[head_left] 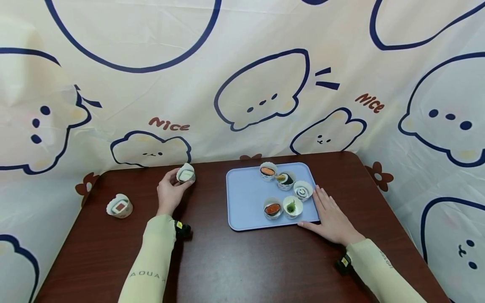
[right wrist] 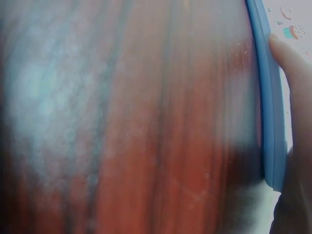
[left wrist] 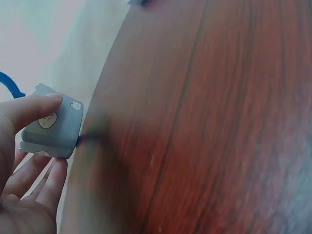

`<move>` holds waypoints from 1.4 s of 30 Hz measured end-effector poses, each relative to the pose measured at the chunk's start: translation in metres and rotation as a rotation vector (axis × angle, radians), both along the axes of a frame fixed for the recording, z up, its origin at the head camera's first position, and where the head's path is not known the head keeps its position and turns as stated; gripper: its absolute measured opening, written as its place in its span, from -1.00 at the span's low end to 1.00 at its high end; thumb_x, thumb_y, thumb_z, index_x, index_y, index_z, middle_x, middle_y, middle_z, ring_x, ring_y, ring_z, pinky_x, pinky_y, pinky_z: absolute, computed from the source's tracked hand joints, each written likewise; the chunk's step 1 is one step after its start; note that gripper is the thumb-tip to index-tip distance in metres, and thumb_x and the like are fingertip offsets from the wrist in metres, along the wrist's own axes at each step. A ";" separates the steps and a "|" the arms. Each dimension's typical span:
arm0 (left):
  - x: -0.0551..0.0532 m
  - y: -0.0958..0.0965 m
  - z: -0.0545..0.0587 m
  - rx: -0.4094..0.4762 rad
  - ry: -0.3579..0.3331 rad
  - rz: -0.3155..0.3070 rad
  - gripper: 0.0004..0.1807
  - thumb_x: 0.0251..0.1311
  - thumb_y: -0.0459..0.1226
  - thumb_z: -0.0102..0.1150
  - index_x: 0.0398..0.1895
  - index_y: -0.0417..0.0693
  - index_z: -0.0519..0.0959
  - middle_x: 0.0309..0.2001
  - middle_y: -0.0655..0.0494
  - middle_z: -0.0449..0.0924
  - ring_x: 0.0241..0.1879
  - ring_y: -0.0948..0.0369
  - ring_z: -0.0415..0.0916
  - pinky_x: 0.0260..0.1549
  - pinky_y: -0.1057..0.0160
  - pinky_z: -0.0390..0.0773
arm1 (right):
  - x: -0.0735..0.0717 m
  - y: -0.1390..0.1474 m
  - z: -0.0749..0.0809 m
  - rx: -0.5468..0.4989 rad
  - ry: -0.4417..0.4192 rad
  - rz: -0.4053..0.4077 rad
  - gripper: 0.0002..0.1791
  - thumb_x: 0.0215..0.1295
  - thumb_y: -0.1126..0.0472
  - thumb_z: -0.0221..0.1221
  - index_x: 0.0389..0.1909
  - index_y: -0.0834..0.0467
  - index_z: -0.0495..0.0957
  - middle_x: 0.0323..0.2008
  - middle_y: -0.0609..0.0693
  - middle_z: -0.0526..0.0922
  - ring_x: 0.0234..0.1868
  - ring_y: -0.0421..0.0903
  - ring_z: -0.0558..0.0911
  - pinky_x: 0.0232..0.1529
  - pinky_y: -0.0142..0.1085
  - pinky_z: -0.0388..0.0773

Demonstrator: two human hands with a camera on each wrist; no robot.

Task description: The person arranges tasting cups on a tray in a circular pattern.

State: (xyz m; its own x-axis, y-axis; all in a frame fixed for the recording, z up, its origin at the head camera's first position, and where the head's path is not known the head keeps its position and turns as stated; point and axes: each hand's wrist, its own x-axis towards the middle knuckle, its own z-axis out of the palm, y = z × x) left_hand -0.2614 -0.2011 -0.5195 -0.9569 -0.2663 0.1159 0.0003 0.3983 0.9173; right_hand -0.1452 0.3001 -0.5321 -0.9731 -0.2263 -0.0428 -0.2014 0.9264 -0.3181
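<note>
My left hand [head_left: 170, 195] holds a small pale paper cup [head_left: 186, 173] near the back edge of the table, its thumb and fingers on opposite sides. In the left wrist view the cup [left wrist: 57, 127] is tilted and shows little printed animal faces. My right hand [head_left: 333, 219] lies with fingers straight along the right edge of a light blue tray [head_left: 244, 198], the thumb at its near corner. On the tray's right half stand several paper cups with sushi-like pieces, among them a white swirl [head_left: 302, 192], a green-topped one [head_left: 291, 206] and an orange-red one [head_left: 272, 209].
Another paper cup [head_left: 119, 206], with a white and reddish piece in it, stands alone on the left of the dark brown wooden table [head_left: 216, 261]. A cartoon-printed cloth [head_left: 212, 139] hangs behind and beside the table. Both wrists wear small black cameras [head_left: 183, 229].
</note>
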 end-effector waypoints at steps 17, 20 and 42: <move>0.007 0.026 0.013 0.024 0.056 -0.127 -0.33 0.06 -0.37 0.56 0.29 -0.16 0.52 0.17 -0.14 0.57 0.14 0.00 0.56 0.11 0.05 0.57 | 0.000 0.001 -0.003 0.003 0.018 0.001 0.33 0.17 -0.60 0.08 0.62 0.26 -0.18 0.61 0.22 -0.21 0.59 0.17 -0.17 0.52 0.10 -0.16; 0.009 0.033 0.014 0.029 0.068 -0.151 -0.33 0.05 -0.38 0.56 0.28 -0.15 0.52 0.17 -0.14 0.57 0.13 0.00 0.56 0.10 0.05 0.58 | 0.000 0.002 -0.004 0.000 0.030 0.006 0.32 0.18 -0.59 0.08 0.62 0.27 -0.16 0.61 0.23 -0.19 0.59 0.18 -0.15 0.51 0.13 -0.13; 0.025 0.076 0.021 0.043 0.092 -0.298 -0.34 0.03 -0.41 0.57 0.24 -0.10 0.53 0.13 -0.08 0.60 0.10 0.04 0.57 0.06 0.08 0.61 | 0.000 0.001 0.001 -0.002 0.006 0.005 0.32 0.18 -0.59 0.08 0.62 0.27 -0.16 0.61 0.22 -0.21 0.59 0.17 -0.18 0.50 0.15 -0.13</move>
State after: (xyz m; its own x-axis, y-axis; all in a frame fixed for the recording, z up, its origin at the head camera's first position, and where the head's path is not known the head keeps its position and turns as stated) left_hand -0.2364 -0.1253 -0.4988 -0.9796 0.0181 0.2000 0.1947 0.3289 0.9241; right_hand -0.1449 0.3014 -0.5313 -0.9722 -0.2314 -0.0365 -0.2081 0.9246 -0.3191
